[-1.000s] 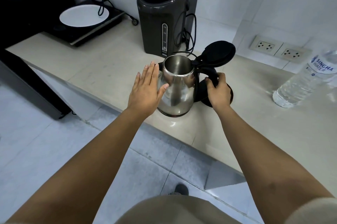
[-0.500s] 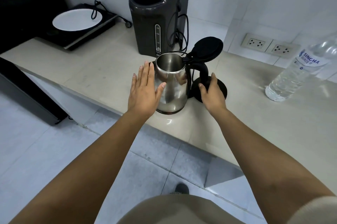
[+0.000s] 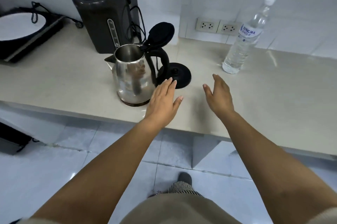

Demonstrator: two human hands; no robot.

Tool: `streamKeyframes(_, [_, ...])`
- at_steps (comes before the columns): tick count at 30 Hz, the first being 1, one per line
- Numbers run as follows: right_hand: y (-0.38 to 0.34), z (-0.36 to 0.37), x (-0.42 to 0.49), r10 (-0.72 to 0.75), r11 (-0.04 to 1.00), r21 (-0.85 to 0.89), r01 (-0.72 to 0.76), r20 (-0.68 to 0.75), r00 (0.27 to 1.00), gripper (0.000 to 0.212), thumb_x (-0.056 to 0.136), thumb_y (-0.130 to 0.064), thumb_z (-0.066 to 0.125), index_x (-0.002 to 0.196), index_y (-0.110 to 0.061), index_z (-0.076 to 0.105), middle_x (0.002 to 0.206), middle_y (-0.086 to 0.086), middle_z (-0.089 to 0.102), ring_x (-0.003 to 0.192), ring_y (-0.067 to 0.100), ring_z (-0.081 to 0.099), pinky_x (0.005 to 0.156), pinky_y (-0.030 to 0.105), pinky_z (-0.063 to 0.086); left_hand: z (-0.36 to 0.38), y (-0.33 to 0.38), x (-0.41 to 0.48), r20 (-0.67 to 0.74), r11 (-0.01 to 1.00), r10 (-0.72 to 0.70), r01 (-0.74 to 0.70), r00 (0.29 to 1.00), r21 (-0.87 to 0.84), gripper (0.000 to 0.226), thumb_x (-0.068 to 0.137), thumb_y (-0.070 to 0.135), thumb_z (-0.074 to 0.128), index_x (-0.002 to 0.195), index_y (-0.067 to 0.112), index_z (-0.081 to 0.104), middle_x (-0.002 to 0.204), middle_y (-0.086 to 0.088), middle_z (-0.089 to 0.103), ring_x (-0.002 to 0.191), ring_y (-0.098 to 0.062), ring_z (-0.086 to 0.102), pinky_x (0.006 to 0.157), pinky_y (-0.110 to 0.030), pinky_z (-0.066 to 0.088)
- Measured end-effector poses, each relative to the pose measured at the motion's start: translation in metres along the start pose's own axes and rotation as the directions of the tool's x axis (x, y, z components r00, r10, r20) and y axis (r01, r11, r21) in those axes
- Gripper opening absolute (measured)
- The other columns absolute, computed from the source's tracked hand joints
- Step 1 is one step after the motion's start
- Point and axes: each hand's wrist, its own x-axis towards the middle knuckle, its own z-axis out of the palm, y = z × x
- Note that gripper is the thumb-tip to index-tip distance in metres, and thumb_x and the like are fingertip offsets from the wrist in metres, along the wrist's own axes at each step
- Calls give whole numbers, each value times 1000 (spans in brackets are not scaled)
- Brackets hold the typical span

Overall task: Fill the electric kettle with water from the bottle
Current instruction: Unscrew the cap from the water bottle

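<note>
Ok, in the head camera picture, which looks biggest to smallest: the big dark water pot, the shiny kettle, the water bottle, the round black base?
1. Dark water pot.
2. Shiny kettle and water bottle: look alike in size, unsure.
3. Round black base, smallest.

Both bare forearms reach far from the near edge. Left hand (image 3: pixel 162 100) flat, palm down, fingers extended together. Right hand (image 3: pixel 219 94) on edge, fingers extended, holding nothing.

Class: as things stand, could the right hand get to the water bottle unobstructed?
Probably yes: the right hand is open and empty, and only bare counter lies between it and the capped bottle.
</note>
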Motion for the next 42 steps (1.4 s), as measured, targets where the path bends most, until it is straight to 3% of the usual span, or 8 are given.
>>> streamKeyframes(6, [35,-41,22,145,989,68,-134,-203,968,57,98,-35,47,147,-9,31,150,11,38,139,28,31,113,39,28,24,44,42,94,997,31,-24,995,-78,62,102,45,33,154,14,18,162,-2,10,149,-18,6,120,-32,6])
streamKeyframes(11, [61,-74,65,150,987,111,-119,-346,926,54,98,-35,48,144,-10,35,146,8,41,136,27,34,109,38,32,46,78,90,93,990,54,-41,994,-135,65,101,44,38,153,11,18,161,-6,14,148,-20,11,120,-35,11])
streamKeyframes(20, [86,-121,165,63,982,190,8,-366,928,58,98,-41,47,146,-12,33,150,3,38,140,20,31,111,32,29,79,138,191,14,977,22,-18,1000,-211,70,99,45,44,153,10,16,160,-7,16,147,-19,14,119,-31,15])
streamKeyframes(28, [79,-147,253,-42,946,288,148,-343,938,61,96,-48,47,145,-13,37,148,2,43,135,18,40,111,37,36,94,176,270,-40,970,-14,4,999,-243,80,95,48,51,153,9,14,160,-8,19,146,-21,19,115,-29,18])
streamKeyframes(33, [75,-148,275,-118,938,269,217,-342,932,42,97,-42,47,127,-13,53,123,-1,61,114,15,55,90,29,45,102,192,302,-87,946,-21,-9,996,-324,81,91,51,56,152,13,20,153,-6,35,139,-22,33,112,-36,33])
streamKeyframes(36, [74,-148,281,-104,939,284,195,-305,947,36,97,-40,49,117,-11,54,110,-1,66,101,14,59,74,24,40,106,195,312,-137,935,-37,-14,990,-354,75,89,48,60,148,16,27,144,-3,47,130,-21,45,102,-38,43])
streamKeyframes(39, [74,-148,280,-92,933,305,191,-311,946,34,97,-40,51,114,-11,55,107,-3,67,98,12,60,72,22,38,108,196,311,-196,919,-47,-35,979,-393,68,90,40,63,146,17,33,140,-1,52,125,-20,49,92,-28,43])
streamKeyframes(42, [72,-146,272,-74,923,330,197,-351,934,32,96,-39,52,112,-12,55,104,-6,67,98,12,61,74,22,41,107,198,304,-215,911,-48,-45,975,-410,66,90,39,64,145,18,35,138,0,53,122,-20,51,87,-28,44])
